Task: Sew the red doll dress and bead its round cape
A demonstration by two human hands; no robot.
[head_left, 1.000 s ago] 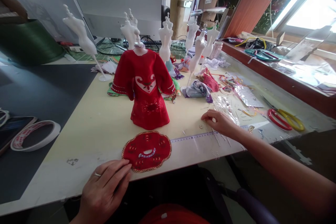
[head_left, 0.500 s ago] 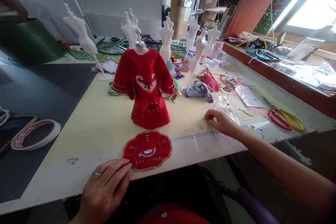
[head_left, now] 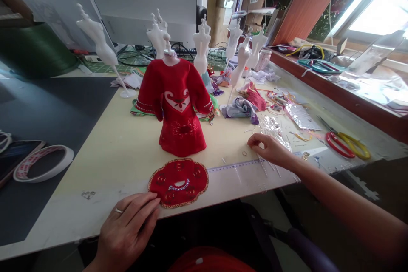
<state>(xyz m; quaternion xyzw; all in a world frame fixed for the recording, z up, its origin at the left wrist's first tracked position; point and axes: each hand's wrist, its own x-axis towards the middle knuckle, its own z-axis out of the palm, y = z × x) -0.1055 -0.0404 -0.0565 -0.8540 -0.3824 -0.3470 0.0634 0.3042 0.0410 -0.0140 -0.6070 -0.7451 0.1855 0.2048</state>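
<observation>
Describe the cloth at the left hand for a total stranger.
On the pale work table, find the red dress on its white stand. Just in front of it lies a flat round red cloth with a scalloped, trimmed edge and a small central hole. Unlike the dress, it lies flat, and the left hand touches its rim.

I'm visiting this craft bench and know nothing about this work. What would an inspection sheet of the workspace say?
Surface: pale work table, with a dark mat at its left.
Work pieces: round red embroidered piece lying flat; red embroidered doll dress on a white mannequin stand.
Clutter: fabric scraps, clear plastic sheet, red-and-yellow-handled scissors, tape roll.
Hands: left hand touches the red piece's edge; right hand curls down beside a small round bead, above a clear ruler; any grip is unclear.
Cables: black cables behind the table.
Surroundings: monitor, bright window.
</observation>
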